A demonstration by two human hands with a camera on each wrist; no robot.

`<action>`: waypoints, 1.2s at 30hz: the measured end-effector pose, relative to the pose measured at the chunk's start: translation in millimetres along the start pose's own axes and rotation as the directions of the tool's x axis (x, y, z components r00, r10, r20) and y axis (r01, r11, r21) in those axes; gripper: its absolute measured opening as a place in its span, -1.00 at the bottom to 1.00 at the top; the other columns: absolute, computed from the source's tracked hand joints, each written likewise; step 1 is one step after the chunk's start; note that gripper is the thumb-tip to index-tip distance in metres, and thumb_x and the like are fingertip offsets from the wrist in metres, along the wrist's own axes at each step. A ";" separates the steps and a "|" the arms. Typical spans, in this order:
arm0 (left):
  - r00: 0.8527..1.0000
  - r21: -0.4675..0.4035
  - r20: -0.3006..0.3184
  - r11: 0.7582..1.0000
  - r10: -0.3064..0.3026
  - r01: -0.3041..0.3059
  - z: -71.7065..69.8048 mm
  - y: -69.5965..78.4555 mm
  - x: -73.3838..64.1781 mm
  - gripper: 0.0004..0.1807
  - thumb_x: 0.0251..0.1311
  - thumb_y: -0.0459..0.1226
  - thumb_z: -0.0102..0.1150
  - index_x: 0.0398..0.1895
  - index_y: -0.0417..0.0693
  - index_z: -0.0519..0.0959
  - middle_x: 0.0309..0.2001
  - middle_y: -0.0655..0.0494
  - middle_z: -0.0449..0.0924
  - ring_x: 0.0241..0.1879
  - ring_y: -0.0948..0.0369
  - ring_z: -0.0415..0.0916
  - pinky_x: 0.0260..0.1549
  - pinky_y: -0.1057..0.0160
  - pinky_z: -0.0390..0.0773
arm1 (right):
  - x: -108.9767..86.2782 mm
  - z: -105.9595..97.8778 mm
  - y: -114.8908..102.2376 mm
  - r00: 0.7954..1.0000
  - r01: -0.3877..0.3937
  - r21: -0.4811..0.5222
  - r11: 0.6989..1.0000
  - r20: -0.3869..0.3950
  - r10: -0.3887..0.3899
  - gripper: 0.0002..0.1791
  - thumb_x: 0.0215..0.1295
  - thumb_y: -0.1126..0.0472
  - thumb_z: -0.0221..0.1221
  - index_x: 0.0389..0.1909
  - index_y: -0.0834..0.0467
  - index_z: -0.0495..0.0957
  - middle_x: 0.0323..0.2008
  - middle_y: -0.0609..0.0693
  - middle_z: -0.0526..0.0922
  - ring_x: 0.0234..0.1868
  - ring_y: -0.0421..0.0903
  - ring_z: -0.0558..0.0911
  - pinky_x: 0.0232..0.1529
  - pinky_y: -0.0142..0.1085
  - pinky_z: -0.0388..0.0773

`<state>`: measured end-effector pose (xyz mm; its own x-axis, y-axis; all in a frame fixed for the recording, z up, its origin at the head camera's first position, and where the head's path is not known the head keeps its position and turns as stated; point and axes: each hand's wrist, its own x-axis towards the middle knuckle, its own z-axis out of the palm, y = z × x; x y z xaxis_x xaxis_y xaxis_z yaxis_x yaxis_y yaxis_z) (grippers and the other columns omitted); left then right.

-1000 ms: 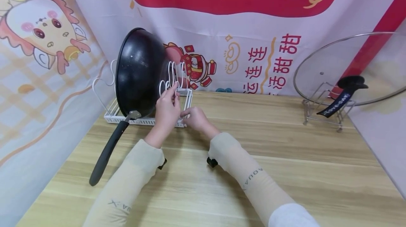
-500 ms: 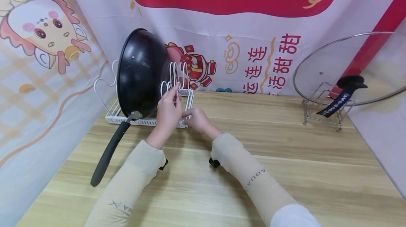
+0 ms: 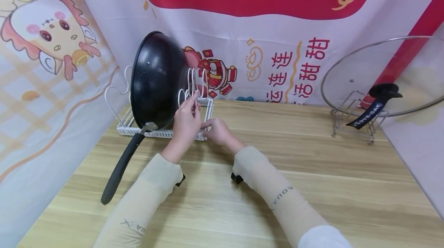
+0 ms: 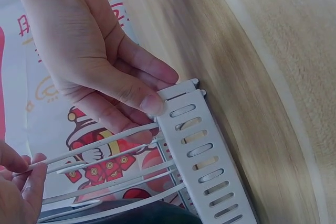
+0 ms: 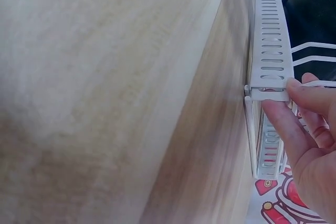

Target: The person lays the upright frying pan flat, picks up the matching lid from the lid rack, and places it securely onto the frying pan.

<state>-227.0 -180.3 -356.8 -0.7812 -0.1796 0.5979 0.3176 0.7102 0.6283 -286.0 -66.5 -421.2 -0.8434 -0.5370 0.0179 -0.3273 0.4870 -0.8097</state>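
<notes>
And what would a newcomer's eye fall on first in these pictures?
Probably the large round black wok, standing on its side in the white slotted metal rack at left. Next, the round transparent glass lid propped in the small silver wire stand at right. The bare left hand and right hand both pinch the rack.
</notes>
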 end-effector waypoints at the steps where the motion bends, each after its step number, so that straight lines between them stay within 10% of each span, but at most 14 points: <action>1: 1.000 0.000 0.000 1.000 0.001 -0.001 0.0 0.4 0.0 -0.53 0.38 -0.52 0.12 0.35 -0.27 0.51 -0.20 -0.18 0.62 -0.17 -0.04 0.60 -0.04 -0.01 0.63 | -0.2 -0.2 0.0 1.000 0.001 0.000 1.000 -0.001 -0.001 -0.70 0.23 0.44 0.36 -0.01 0.21 0.74 0.00 0.11 0.74 -0.27 -0.08 0.62 -0.26 -0.32 0.60; 36: 0.999 0.002 0.042 1.000 -0.003 0.003 2.6 7.6 -9.2 -0.48 0.40 -0.54 0.11 0.41 -0.23 0.45 -0.18 -0.15 0.60 -0.17 -0.02 0.56 -0.01 0.01 0.63 | -9.2 -9.8 4.0 0.999 0.002 0.006 1.000 0.047 -0.003 -0.69 0.22 0.45 0.35 0.00 0.23 0.72 -0.05 0.12 0.74 -0.29 -0.09 0.63 -0.25 -0.33 0.62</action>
<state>-218.8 -171.5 -358.8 -0.8042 -0.1527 0.5744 0.3143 0.7110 0.6290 -283.7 -52.8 -418.9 -0.8213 -0.5704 -0.0077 -0.3269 0.4817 -0.8131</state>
